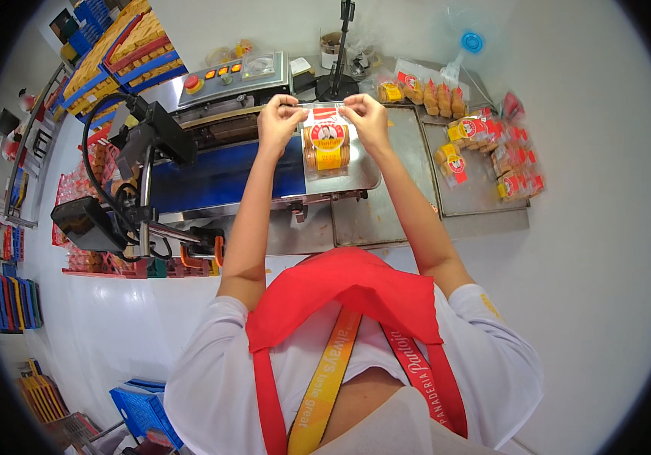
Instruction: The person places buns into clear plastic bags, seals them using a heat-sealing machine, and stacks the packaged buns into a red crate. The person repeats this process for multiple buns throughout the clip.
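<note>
A clear plastic bag of round baked goods with a red and yellow label lies on the metal plate at the end of a blue conveyor belt. My left hand pinches the bag's upper left corner between thumb and fingers. On the other side, my right hand pinches the upper right corner. The bag's top edge is stretched between both hands, close to the slot of a sealing machine. The fingertips partly hide the corners.
Several filled bags sit on the metal table to the right. A black stand rises behind the bag. At the left, a black printer-like device on a metal post stands over the belt. Stacked crates of baked goods are beyond.
</note>
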Tool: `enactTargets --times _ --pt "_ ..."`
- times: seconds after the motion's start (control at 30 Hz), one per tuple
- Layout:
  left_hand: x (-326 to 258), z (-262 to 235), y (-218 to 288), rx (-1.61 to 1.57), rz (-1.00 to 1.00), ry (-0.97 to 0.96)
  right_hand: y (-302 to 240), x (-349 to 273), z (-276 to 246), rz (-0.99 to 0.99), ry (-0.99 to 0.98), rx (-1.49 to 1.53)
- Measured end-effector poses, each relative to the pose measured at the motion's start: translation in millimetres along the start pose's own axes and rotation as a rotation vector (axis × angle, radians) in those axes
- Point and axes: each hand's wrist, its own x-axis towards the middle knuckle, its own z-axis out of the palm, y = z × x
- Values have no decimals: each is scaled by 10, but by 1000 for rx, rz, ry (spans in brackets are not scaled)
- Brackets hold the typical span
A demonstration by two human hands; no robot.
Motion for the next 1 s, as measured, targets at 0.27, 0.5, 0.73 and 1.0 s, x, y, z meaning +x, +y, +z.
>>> enactTargets --times 0.27,0.5,0.73,1.0 --pt "424 230 -266 1134 179 45 408 462 211 -11 -62 -620" --pt "528 192 -340 1211 102 0 212 542 240 -625 -400 -1102" --pt "409 118 -270 1111 138 -107 4 261 376 -350 -648 -1094" --pt "-575 -265 111 584 63 -174 85 27 796 -425 -382 -1041"
